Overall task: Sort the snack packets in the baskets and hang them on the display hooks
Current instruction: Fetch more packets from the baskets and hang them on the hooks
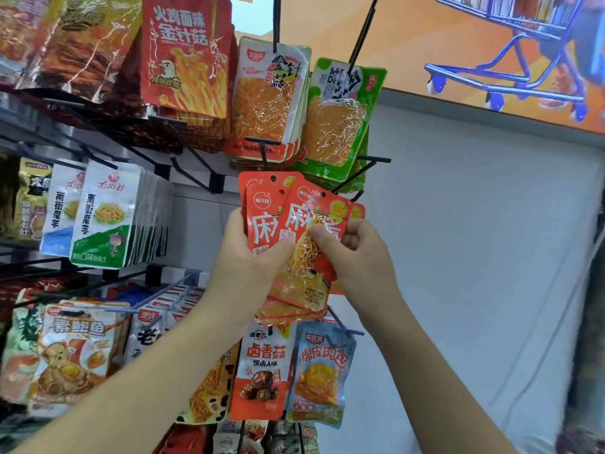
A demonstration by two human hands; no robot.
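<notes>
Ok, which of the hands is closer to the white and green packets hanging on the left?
Left. The left hand is to the right of the white and green packets; the right hand is farther right, beyond the orange packets both hands hold.

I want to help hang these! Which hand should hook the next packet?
Probably the right hand: it pinches the front packet, while the left hand grips the whole bunch.

Orange-red packets (pixel 294 224): middle and lower parts covered by left hand (pixel 248 253) and right hand (pixel 357 253); rear ones overlapped.
Trolley poster (pixel 510 60): cut by top and right edges.
Bottom-row packets (pixel 248 435): cropped.
Dark shape (pixel 589 348), right edge: blurred, unidentifiable.
</notes>
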